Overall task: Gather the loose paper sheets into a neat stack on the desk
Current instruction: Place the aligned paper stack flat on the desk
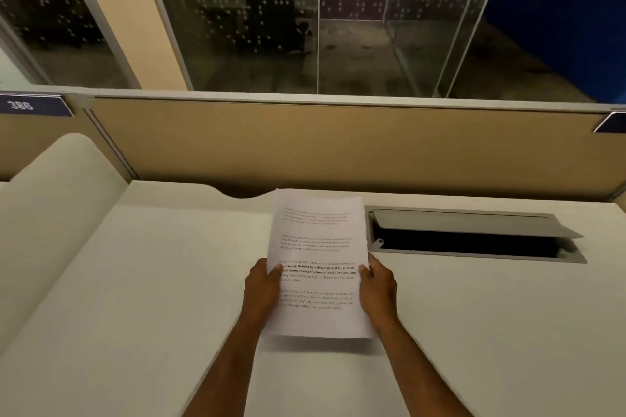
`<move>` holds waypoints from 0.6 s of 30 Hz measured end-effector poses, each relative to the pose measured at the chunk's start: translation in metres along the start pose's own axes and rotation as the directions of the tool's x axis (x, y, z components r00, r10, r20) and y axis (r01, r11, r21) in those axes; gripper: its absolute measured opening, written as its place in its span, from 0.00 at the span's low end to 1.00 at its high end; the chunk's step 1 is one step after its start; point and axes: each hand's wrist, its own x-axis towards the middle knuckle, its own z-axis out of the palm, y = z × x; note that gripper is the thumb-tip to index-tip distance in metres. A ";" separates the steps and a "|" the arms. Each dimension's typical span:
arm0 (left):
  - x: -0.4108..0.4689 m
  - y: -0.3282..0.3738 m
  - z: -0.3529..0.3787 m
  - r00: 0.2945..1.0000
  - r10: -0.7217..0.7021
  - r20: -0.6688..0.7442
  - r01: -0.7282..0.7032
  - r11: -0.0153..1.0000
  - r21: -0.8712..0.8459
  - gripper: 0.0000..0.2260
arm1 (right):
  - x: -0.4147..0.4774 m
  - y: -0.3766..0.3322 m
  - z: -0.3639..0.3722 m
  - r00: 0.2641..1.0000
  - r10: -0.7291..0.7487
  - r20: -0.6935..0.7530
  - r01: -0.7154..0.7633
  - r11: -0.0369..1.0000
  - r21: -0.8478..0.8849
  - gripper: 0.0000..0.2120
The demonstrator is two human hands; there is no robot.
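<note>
Both hands, left hand (262,284), right hand (377,288), gripping paper sheets (318,264) between them

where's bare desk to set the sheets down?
Both hands, left hand and right hand, hold the paper sheets above the desk. Bare patches: left of the sheets up to the curved side divider, and the near right below the open cable tray. The tray itself blocks the far right.

White desk (135,281), open cable hatch (474,234)
</note>
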 end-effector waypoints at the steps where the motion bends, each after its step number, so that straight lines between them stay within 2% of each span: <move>1: 0.011 0.000 0.003 1.000 -0.008 0.004 0.008 1.000 0.018 0.11 | 0.008 0.001 0.006 1.000 0.017 -0.016 -0.017 1.000 0.000 0.18; 10: 0.073 -0.006 0.025 0.999 -0.049 -0.018 0.051 0.989 0.141 0.14 | 0.060 0.014 0.035 0.988 0.111 -0.108 -0.118 0.991 -0.062 0.15; 15: 0.076 -0.001 0.030 0.996 0.037 -0.075 -0.020 0.976 0.218 0.14 | 0.069 0.014 0.036 0.989 0.075 -0.130 -0.090 0.990 -0.109 0.12; 18: 0.076 -0.003 0.030 0.990 0.047 -0.130 -0.011 0.965 0.263 0.13 | 0.072 0.013 0.037 0.984 0.070 -0.165 -0.090 0.989 -0.119 0.12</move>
